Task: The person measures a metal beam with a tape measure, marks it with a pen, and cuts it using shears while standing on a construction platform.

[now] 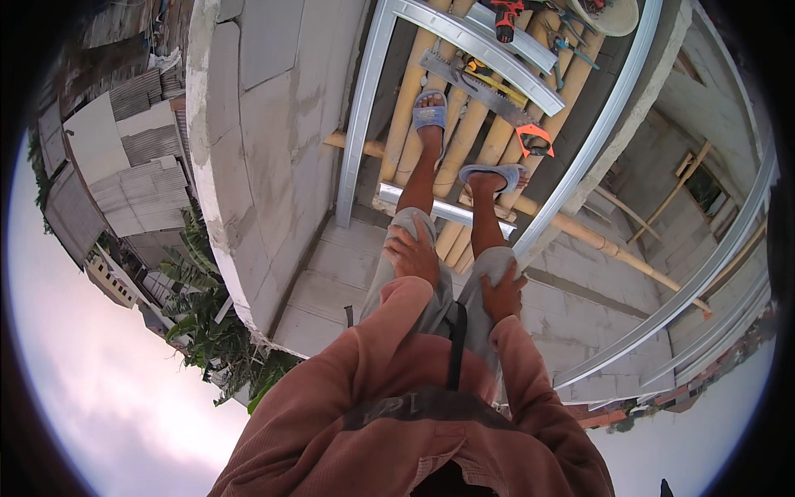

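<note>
My left hand rests on my left knee, its fingers laid over the grey shorts. My right hand lies on the other knee with the fingers apart. Both hands are empty. Beyond my feet, a handsaw with an orange and black handle lies across bamboo poles. A yellow and black tool lies against it, partly covered by a curved metal channel. A red and black cordless drill stands out at the far edge, near pliers with blue handles.
The bamboo platform under my sandals sits between a grey block wall on the left and a long metal channel on the right. A pale bucket is at the far right. Rooftops show lower down, past the wall.
</note>
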{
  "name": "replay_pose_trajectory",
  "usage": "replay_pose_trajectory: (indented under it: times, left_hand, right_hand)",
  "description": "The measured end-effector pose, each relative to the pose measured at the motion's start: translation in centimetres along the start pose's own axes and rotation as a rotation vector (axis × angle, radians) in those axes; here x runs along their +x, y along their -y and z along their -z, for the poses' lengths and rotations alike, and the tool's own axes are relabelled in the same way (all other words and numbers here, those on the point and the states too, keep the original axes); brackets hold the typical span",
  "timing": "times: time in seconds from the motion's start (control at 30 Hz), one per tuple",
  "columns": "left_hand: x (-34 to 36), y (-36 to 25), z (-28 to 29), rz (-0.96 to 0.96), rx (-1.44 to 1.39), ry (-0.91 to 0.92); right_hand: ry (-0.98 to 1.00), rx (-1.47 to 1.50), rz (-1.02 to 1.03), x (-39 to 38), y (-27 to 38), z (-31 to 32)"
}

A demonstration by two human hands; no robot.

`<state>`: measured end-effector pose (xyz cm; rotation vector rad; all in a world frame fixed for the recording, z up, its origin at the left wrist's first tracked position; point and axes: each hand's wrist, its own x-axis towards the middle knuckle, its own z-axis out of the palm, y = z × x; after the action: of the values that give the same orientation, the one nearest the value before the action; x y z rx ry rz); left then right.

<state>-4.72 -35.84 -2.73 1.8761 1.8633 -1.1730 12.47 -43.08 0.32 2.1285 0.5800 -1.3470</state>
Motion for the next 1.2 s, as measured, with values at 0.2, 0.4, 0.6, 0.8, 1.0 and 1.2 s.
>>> replay_pose_trajectory:
  times: [0.2, 0.4, 0.6, 0.8, 1.0, 1.2]
  left_hand:
    - [0.6, 0.0, -0.8, -0.024, 0.049, 0.019]
    - [1.3, -0.3, -0.2, -0.019, 0.099, 0.118]
    - [1.6, -0.4, 0.3, 0.007, 0.137, 0.180]
    - [1.8, -0.7, -0.3, 0.025, 0.082, 0.117]
    - [1.9, -1.2, -1.3, 0.047, 0.142, 0.060]
    - [1.7, -1.3, -2.4, 0.051, 0.185, 0.003]
  right_hand:
    - [0.021, 0.002, -0.006, -0.2, 0.6, 0.5]
    - [0.012, -0.057, -0.040, -0.4, 1.2, 0.1]
    - [0.041, -0.032, -0.055, -1.0, 1.7, 0.3]
    - [0.072, 0.016, -0.061, -1.3, 2.1, 1.2]
    - [0.063, 0.015, -0.061, -1.1, 1.8, 0.7]
    - [-0.014, 0.011, -0.044, -0.7, 1.1, -0.9]
